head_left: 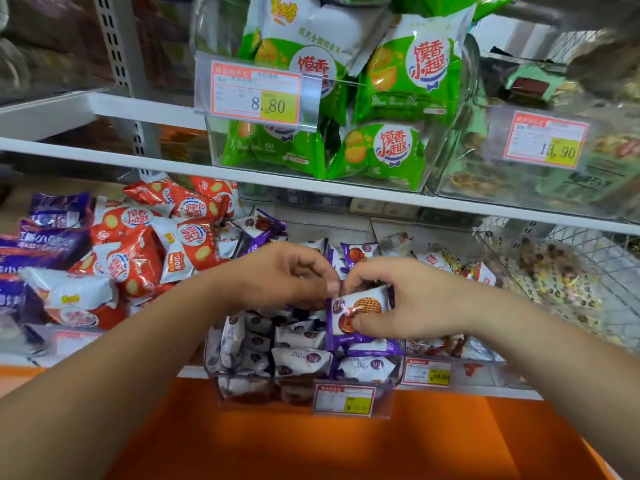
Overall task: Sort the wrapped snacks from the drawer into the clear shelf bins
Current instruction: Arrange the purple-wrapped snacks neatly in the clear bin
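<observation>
Placing step judged in hand: purple-and-white wrapped waffle snack point(358, 311) is pinched by right hand point(408, 299) and left hand point(284, 275) over clear plastic bin point(242, 382) of matching packets. Next: lowering and release likely needed.

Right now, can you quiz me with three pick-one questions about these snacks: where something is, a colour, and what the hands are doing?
1. Where are the green packets?
A) on the upper shelf
B) on the floor
C) inside a closed box

2. What colour edges the waffle packet?
A) yellow
B) purple
C) black

3. What is the right hand doing?
A) lying flat
B) pointing upward
C) pinching the waffle packet

Answers:
1 A, they are stacked on the shelf above both hands.
2 B, purple borders run round its white front.
3 C, its thumb and fingers clamp the packet, while the left hand pinches the top corner.
</observation>
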A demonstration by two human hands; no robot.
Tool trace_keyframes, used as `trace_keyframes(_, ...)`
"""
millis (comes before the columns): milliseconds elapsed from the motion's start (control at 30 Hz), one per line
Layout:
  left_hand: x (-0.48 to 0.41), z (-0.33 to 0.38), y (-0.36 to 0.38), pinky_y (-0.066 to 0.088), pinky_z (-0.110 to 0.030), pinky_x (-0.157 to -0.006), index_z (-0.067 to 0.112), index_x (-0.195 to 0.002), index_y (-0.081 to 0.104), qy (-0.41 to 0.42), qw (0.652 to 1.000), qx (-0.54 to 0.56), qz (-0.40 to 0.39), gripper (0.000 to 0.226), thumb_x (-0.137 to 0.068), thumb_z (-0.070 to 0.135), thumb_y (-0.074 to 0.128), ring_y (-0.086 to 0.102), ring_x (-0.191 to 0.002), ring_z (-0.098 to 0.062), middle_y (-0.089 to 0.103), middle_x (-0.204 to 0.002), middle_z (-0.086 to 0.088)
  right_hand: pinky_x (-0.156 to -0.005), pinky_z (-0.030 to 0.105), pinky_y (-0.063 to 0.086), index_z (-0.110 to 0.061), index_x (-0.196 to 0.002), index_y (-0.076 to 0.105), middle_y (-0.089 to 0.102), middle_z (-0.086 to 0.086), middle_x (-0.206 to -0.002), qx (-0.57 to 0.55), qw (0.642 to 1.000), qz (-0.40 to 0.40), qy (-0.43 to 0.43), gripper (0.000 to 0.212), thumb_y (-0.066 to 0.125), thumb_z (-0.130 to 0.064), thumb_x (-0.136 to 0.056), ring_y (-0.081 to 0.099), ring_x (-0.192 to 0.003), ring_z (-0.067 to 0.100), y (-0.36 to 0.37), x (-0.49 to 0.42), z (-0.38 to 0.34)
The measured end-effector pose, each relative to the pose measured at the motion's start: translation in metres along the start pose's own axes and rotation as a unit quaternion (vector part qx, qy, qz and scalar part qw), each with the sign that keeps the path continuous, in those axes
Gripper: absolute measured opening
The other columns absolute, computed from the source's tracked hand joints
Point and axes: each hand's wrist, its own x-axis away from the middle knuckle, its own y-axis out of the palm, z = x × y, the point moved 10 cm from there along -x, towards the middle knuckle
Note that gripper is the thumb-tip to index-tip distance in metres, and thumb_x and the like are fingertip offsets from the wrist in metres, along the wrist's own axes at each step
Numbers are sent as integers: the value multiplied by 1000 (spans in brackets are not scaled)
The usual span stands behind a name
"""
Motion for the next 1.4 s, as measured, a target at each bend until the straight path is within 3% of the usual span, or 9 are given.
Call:
trace_keyframes(200, 9, 4, -38, 61, -47, -88, 10, -102, 77, 9, 997, -39, 73, 15, -90, 19, 76, 74, -89, -25, 78, -95, -10, -74, 46, 58, -37, -103, 67, 71, -6, -94, -93, 995, 14, -21, 20, 77, -30, -87, 68, -80, 22, 4, -12, -24)
trace_keyframes(333, 15, -1, -29, 61, -34, -80, 22, -100, 78, 9, 988, -152, 31, 9, -92, 27, 74, 73, -83, -9, 77, -87, 8, -89, 39, 54, -52, -122, 50, 61, -19, -117, 60, 997, -14, -38, 36, 65, -55, -89, 62, -101, 5, 35, -11, -21)
trace_keyframes(433, 15, -2, -23, 60, -30, -74, 25, -100, 78, 4, 986, -166, 23, 9, -95, 23, 71, 72, -75, -7, 76, -84, 11, -102, 37, 45, -50, -127, 53, 56, -23, -122, 63, 997, -23, -32, 41, 64, -61, -89, 49, -118, 3, 35, -9, -16)
trace_keyframes(800, 20, -17, -41, 56, -16, -76, 28, -107, 76, -53, 974, -218, 41, 18, -90, 19, 77, 70, -83, 3, 76, -91, 14, -101, 34, 44, -48, -123, 58, 58, -24, -117, 101, 992, -58, -56, 47, 71, -65, -82, 48, -115, 2, 33, -10, -31)
trace_keyframes(933, 22, -20, -40, 61, -26, -74, 25, -108, 75, -67, 987, -146, 20, 17, -92, 22, 75, 74, -84, -7, 77, -94, 7, -92, 37, 51, -46, -121, 57, 62, -17, -112, 121, 988, -93, -28, 50, 74, -65, -78, 55, -105, 8, 39, -16, -25)
trace_keyframes(1067, 21, -19, -38, 63, -30, -72, 21, -106, 76, -61, 985, -160, 34, 14, -93, 20, 74, 74, -82, -9, 77, -92, 2, -80, 9, 30, -43, -120, 58, 54, -13, -102, 102, 990, -97, -11, 42, 76, -56, -84, 45, -94, 1, 44, -13, -21)
trace_keyframes(1167, 21, -17, -38, 62, -27, -68, 21, -104, 77, -57, 987, -142, 46, 11, -97, 24, 69, 74, -80, -9, 77, -92, 3, -76, 23, 44, -35, -102, 64, 59, -13, -95, -4, 998, -63, -3, 28, 82, -45, -82, 53, -85, 1, 36, -18, -16)
trace_keyframes(1267, 18, -18, -38, 64, -43, -74, 14, -104, 77, -78, 994, -36, 66, 33, -104, 39, 55, 71, -79, -21, 73, -104, -18, -71, 32, 51, -30, -95, 62, 63, -10, -88, -109, 994, 24, 22, 27, 83, -42, -82, 60, -76, 8, 16, -24, 0)
trace_keyframes(1400, 17, -20, -28, 62, -46, -79, 12, -108, 75, -116, 990, 63, 42, 46, -101, 51, 51, 70, -90, -35, 70, -109, -23, -65, 35, 52, -33, -94, 58, 65, -3, -87, -85, 994, 49, 48, 29, 81, -46, -83, 62, -73, 15, 15, -32, 12)
